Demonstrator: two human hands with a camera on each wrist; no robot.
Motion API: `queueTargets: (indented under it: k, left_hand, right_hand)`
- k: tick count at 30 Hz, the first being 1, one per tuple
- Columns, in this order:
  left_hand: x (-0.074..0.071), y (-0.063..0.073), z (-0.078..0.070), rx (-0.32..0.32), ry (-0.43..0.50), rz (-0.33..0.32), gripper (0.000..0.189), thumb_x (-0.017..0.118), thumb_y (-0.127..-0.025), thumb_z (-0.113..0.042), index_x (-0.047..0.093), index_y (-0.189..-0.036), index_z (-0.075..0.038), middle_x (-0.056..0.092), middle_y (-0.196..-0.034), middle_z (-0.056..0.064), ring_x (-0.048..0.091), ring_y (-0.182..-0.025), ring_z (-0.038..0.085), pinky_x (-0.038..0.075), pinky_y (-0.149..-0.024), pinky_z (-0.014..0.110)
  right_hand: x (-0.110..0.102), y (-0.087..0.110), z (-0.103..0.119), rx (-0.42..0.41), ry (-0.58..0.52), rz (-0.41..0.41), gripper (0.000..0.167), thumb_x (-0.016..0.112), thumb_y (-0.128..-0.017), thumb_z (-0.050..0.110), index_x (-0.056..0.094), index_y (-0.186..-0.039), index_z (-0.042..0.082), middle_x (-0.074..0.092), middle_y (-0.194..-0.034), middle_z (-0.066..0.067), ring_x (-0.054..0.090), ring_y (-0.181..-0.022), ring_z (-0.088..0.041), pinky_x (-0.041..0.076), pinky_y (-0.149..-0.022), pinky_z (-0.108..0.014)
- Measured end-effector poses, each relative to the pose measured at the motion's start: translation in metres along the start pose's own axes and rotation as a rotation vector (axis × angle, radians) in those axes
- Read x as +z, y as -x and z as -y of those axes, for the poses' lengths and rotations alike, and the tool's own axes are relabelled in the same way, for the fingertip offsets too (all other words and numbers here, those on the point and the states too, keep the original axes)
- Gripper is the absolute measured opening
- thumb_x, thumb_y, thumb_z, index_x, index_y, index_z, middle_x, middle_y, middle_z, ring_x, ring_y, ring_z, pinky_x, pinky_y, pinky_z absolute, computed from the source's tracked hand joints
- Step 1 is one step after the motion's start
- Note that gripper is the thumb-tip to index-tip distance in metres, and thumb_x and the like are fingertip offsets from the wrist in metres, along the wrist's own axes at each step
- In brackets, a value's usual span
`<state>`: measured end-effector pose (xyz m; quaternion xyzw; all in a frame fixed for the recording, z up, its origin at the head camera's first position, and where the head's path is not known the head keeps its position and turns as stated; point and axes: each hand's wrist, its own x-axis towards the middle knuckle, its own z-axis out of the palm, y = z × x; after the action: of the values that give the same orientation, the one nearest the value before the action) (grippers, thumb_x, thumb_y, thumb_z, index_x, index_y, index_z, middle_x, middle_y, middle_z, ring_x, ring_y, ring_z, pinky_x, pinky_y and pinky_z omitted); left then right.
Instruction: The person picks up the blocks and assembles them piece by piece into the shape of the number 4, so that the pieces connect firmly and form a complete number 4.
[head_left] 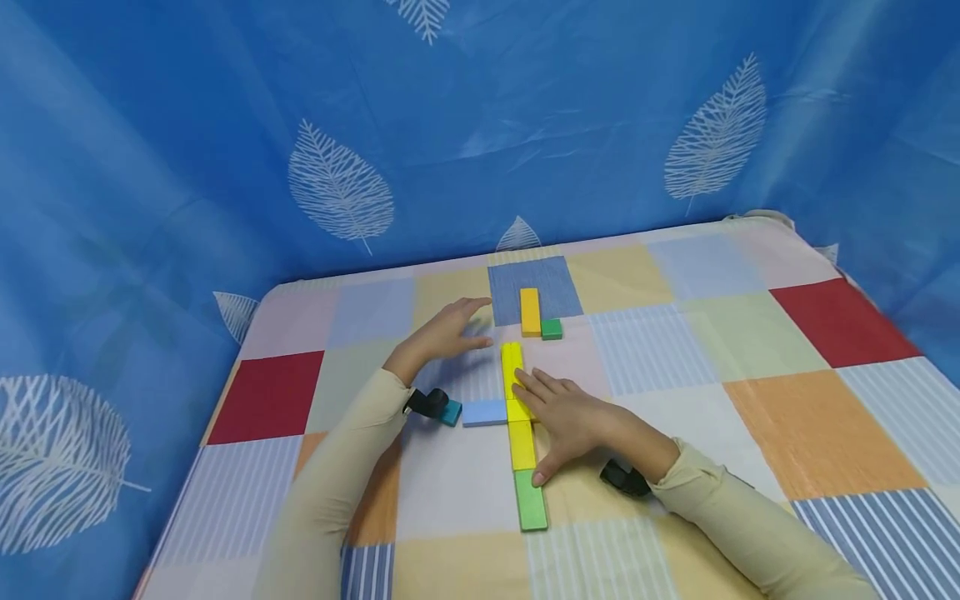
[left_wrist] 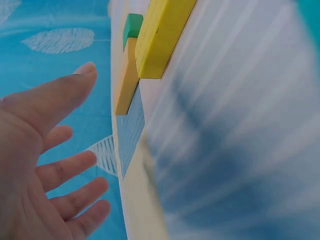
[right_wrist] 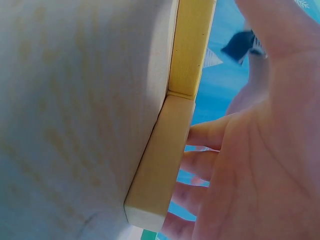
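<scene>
A line of yellow blocks [head_left: 522, 444] runs along the cloth, with a light green block [head_left: 531, 502] at its near end and a blue block [head_left: 484, 412] jutting out to the left. My right hand [head_left: 573, 421] lies over the right side of this line, fingers extended onto the far yellow blocks [right_wrist: 156, 165] and thumb by the light green block. Some of the yellow is hidden beneath it. To the left of the line's far end, my left hand [head_left: 447, 329] hovers with spread, relaxed fingers and holds nothing; the left wrist view shows its palm bare.
Beyond the line, an orange block [head_left: 530, 312] lies beside a small green block [head_left: 551, 329]. A teal block [head_left: 451, 413] sits near my left wrist, partly covered by the wrist camera [head_left: 429, 403]. Blue curtain [head_left: 480, 125] hangs behind the patchwork-covered table [head_left: 780, 425].
</scene>
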<state>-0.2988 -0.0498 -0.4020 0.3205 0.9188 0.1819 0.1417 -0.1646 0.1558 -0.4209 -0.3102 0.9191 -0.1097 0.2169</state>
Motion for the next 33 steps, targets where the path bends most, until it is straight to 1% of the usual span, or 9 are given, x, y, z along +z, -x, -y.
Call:
queueTargets:
  k: [4,8,16,22,27,33]
  left_hand:
    - [0.000,-0.022,-0.006,0.002,-0.017,0.020,0.077,0.062,-0.085,-0.036,0.022,-0.145,-0.010,0.026,-0.148,0.014,0.028,-0.135,0.030,0.027,-0.108,0.045]
    - [0.004,-0.044,-0.016,-0.016,-0.043,0.048,0.078,0.064,-0.084,-0.037,0.023,-0.145,-0.011,0.026,-0.149,0.012,0.027,-0.136,0.028,0.025,-0.109,0.044]
    - [0.013,-0.067,-0.031,-0.014,-0.027,0.102,0.083,0.069,-0.079,-0.037,0.024,-0.144,-0.010,0.026,-0.149,0.010,0.026,-0.137,0.025,0.022,-0.111,0.041]
    - [0.017,-0.078,-0.036,-0.014,-0.043,0.132,0.087,0.071,-0.078,-0.035,0.021,-0.145,-0.010,0.021,-0.151,0.009,0.023,-0.138,0.025,0.021,-0.112,0.040]
    - [0.017,-0.079,-0.035,-0.027,-0.052,0.146,0.088,0.072,-0.077,-0.034,0.021,-0.146,-0.011,0.020,-0.151,0.009,0.023,-0.138,0.025,0.022,-0.111,0.040]
    - [0.017,-0.080,-0.036,-0.045,-0.119,0.155,0.089,0.072,-0.077,-0.036,0.020,-0.146,-0.015,0.021,-0.152,0.007,0.021,-0.138,0.027,0.019,-0.112,0.044]
  right_hand:
    - [0.001,0.001,0.000,-0.001,0.013,-0.005,0.125,0.065,-0.057,0.074,0.011,-0.147,0.007,-0.001,-0.155,-0.009,0.000,-0.141,-0.033,0.014,-0.110,-0.052]
    - [0.003,0.001,0.001,0.006,0.024,-0.006,0.125,0.065,-0.056,0.075,0.012,-0.147,0.008,0.000,-0.155,-0.008,0.001,-0.141,-0.031,0.014,-0.110,-0.051]
    - [0.005,0.001,0.002,0.021,0.067,-0.004,0.125,0.063,-0.055,0.077,0.013,-0.147,0.009,0.001,-0.155,-0.007,0.000,-0.142,-0.029,0.014,-0.111,-0.048]
    - [0.003,0.005,0.001,0.019,0.073,0.002,0.125,0.062,-0.056,0.077,0.012,-0.147,0.008,-0.001,-0.155,-0.009,-0.002,-0.142,-0.030,0.013,-0.112,-0.048]
    - [0.001,0.004,0.004,0.020,0.065,0.002,0.123,0.063,-0.057,0.075,0.013,-0.147,0.006,0.000,-0.155,-0.010,0.000,-0.141,-0.030,0.013,-0.112,-0.048]
    - [0.002,0.005,0.005,0.029,0.061,0.005,0.122,0.064,-0.058,0.074,0.013,-0.147,0.007,0.001,-0.155,-0.010,-0.001,-0.142,-0.030,0.012,-0.112,-0.047]
